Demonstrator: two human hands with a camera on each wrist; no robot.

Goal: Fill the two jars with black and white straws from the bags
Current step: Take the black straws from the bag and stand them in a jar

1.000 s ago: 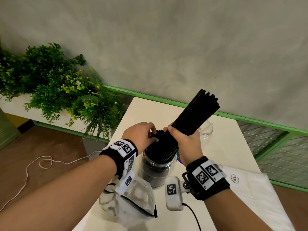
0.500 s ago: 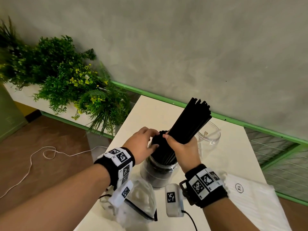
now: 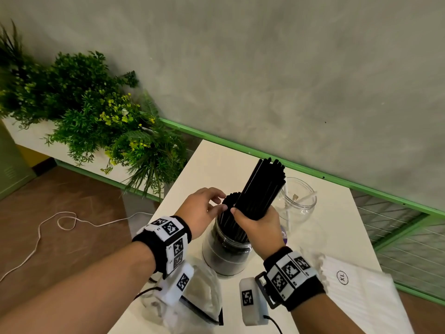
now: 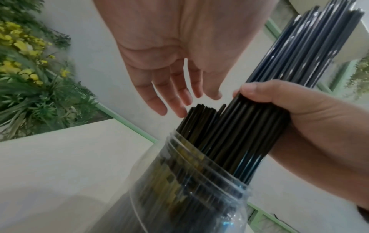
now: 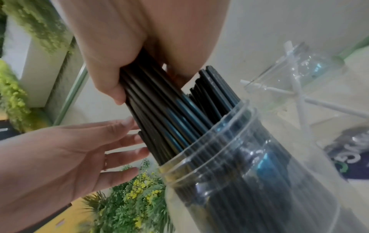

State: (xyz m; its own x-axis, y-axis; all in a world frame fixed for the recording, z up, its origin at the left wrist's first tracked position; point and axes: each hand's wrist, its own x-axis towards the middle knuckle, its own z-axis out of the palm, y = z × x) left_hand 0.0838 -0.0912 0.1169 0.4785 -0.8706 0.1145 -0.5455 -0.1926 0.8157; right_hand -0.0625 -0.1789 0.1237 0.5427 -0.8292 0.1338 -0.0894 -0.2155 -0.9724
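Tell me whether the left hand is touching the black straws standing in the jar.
Cannot tell. In the left wrist view the left hand spreads its fingertips right at the black straws' tops, with no clear gap or contact.

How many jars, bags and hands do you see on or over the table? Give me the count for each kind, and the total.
Jars: 2, the jar with black straws and the clear jar behind it.
Bags: 2, the near clear bag and the white straw bag.
Hands: 2, left hand, right hand.
Total: 6
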